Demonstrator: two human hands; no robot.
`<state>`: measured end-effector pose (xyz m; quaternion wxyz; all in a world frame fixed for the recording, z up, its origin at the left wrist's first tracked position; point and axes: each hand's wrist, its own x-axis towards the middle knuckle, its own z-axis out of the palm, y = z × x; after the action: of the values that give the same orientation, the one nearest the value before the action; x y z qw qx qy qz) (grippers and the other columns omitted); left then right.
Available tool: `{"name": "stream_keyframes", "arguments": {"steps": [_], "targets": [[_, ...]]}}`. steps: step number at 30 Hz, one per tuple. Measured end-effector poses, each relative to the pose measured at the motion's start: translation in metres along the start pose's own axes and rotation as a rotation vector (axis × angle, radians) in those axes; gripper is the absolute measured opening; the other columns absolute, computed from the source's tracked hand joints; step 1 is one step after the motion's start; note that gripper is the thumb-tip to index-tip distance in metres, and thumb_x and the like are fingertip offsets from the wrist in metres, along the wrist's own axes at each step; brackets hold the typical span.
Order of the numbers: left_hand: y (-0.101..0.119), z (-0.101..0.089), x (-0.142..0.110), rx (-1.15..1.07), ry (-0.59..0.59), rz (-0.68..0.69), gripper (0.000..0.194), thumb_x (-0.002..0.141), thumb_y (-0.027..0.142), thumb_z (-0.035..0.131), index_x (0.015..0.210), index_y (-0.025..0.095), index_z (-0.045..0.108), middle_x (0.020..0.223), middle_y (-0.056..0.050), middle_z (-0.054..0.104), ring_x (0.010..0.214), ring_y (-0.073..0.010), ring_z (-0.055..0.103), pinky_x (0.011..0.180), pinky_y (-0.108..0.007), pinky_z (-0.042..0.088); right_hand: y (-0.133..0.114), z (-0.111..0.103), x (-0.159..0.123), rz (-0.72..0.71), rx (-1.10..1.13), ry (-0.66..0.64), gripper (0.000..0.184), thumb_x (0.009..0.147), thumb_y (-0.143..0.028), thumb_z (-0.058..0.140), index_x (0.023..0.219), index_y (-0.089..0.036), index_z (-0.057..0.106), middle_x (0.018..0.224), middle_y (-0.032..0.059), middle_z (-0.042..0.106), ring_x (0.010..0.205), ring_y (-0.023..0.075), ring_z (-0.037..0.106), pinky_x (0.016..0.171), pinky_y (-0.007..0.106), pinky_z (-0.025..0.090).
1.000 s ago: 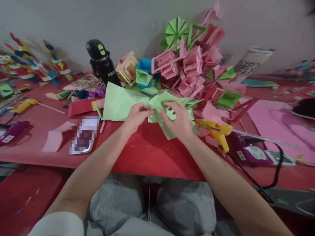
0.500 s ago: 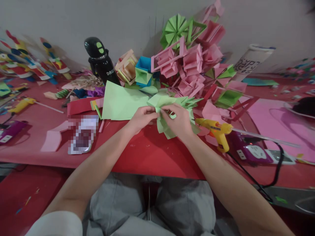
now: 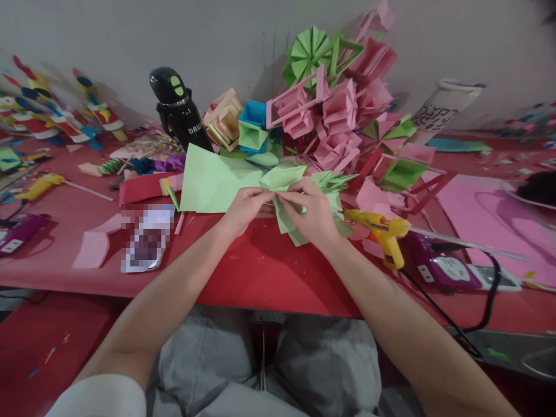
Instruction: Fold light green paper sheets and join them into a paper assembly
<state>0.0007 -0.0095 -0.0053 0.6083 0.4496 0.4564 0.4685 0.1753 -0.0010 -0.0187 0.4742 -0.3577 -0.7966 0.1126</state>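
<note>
Between my hands is a folded piece of light green paper (image 3: 284, 176), its upper part standing up above my fingertips. My left hand (image 3: 249, 209) is closed in a pinch on its near edge. Close beside it, my right hand (image 3: 308, 211) pinches the same paper with thumb and fingers, the two sets of fingertips almost touching. More green paper pieces (image 3: 295, 233) lie under and behind my right hand. A large green sheet (image 3: 212, 182) lies to the left, and pointed green folded pieces (image 3: 336, 180) fan out to the right.
A yellow glue gun (image 3: 384, 231) lies right of my hand, near a purple power strip (image 3: 447, 266) with a black cord. A phone (image 3: 148, 240) lies at left. Behind stand a black bottle (image 3: 180, 113) and a pile of pink paper lanterns (image 3: 339, 107) against the wall.
My hands have drawn closer together on the green paper. The paper has shifted and now stands folded upward above my fingers. Other things have stayed in place.
</note>
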Motion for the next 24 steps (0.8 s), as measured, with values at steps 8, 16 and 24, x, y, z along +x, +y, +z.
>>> {"name": "stream_keyframes", "arguments": {"steps": [8, 16, 24], "targets": [[-0.001, -0.003, 0.003, -0.081, -0.009, 0.043, 0.018, 0.078, 0.031, 0.073, 0.078, 0.015, 0.065, 0.075, -0.003, 0.067, 0.072, -0.0156, 0.068, 0.075, -0.031, 0.058, 0.002, -0.001, 0.000, -0.062, -0.062, -0.029, 0.024, 0.098, -0.032, 0.057, 0.107, -0.031, 0.079, 0.101, 0.0072, 0.065, 0.090, 0.0212, 0.060, 0.094, 0.047, 0.047], [0.000, -0.006, 0.002, -0.004, -0.029, 0.108, 0.028, 0.078, 0.042, 0.075, 0.082, 0.016, 0.066, 0.079, -0.004, 0.069, 0.074, -0.0161, 0.067, 0.077, -0.032, 0.058, -0.001, -0.001, -0.002, -0.059, -0.158, -0.072, 0.026, 0.099, -0.032, 0.055, 0.112, -0.033, 0.077, 0.110, 0.0078, 0.063, 0.098, 0.0240, 0.059, 0.096, 0.049, 0.043], [0.002, -0.012, 0.003, 0.297, 0.093, 0.339, 0.030, 0.087, 0.042, 0.064, 0.071, 0.018, 0.057, 0.070, 0.000, 0.054, 0.071, -0.0147, 0.060, 0.072, -0.030, 0.057, 0.000, -0.002, 0.000, 0.104, -0.034, 0.025, 0.037, 0.098, -0.046, 0.056, 0.130, -0.033, 0.067, 0.136, 0.0110, 0.057, 0.128, 0.0308, 0.051, 0.104, 0.054, 0.044]]}}
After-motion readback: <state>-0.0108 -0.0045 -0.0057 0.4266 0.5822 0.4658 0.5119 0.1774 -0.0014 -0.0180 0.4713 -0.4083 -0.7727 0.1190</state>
